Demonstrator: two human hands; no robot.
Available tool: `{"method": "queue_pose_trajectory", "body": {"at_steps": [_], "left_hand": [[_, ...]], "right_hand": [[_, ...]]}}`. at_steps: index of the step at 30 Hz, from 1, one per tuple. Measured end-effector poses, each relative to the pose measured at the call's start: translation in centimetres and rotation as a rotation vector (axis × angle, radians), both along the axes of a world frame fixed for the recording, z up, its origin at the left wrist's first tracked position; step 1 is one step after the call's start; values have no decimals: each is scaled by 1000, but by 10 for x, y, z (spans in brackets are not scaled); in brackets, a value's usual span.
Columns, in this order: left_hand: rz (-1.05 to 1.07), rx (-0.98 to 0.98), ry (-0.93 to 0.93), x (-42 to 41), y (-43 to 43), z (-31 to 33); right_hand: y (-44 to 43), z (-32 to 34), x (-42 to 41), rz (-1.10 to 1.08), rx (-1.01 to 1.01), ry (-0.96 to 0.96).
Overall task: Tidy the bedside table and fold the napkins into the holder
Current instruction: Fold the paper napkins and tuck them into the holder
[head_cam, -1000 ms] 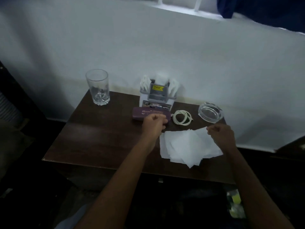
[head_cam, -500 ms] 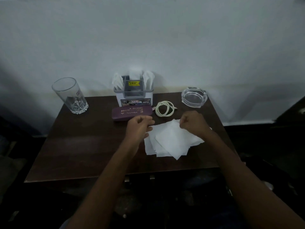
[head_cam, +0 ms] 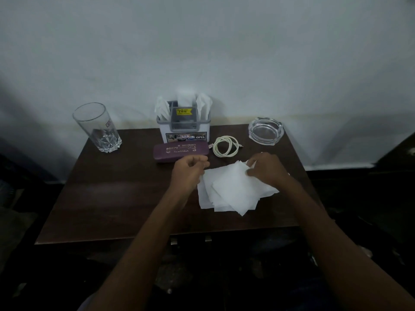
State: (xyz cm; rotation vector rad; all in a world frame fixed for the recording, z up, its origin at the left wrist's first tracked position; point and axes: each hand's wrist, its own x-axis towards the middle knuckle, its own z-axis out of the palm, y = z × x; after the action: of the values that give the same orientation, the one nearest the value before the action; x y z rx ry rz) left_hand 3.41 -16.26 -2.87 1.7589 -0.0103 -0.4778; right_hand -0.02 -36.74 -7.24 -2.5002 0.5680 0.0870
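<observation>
A loose pile of white napkins [head_cam: 233,191] lies on the dark wooden bedside table [head_cam: 112,187], right of centre. My right hand [head_cam: 267,169] is over the pile's far corner and pinches the raised corner of the top napkin. Beside the pile's left edge hovers my left hand [head_cam: 190,169], fingers curled, with nothing visible in it. The white and grey napkin holder [head_cam: 184,133] stands at the back against the wall, with folded napkins [head_cam: 203,104] sticking up from it.
A tall empty glass [head_cam: 98,129] stands at the back left. A purple spectacle case [head_cam: 179,150] lies in front of the holder, with a coiled white cable [head_cam: 225,145] beside it. A glass ashtray [head_cam: 266,131] sits at the back right.
My right hand has moved left along the pile to its far corner and lifted that corner a little. My left hand has stayed by the pile's left edge.
</observation>
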Motion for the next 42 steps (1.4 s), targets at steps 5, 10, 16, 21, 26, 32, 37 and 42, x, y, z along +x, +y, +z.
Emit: {"method": "queue_pose_trajectory", "body": {"at_steps": [5,10,16,21,26,32,37,42], "left_hand": [[-10,0,34,1,3,0],[-99,-45,-30,0,4,4],[-350,-76,-26,-12,-5,4],[-215,-64,71,-10,-3,6],[20,-120,163,0,4,4],[236,-141,234,7,6,6],[252,-139,242,6,4,10],[252,-133,247,6,6,11]], "right_hand": [[8,8,1,19,10,-73],[10,48,-2,160,245,-123],[39,86,-2,321,452,-134],[34,87,-3,122,626,-297],[-18,40,0,-344,284,-314],[-35,-1,-11,-247,-58,-64],[-32,0,-9,-243,-47,-104],[-33,24,-11,-294,127,-205]]}}
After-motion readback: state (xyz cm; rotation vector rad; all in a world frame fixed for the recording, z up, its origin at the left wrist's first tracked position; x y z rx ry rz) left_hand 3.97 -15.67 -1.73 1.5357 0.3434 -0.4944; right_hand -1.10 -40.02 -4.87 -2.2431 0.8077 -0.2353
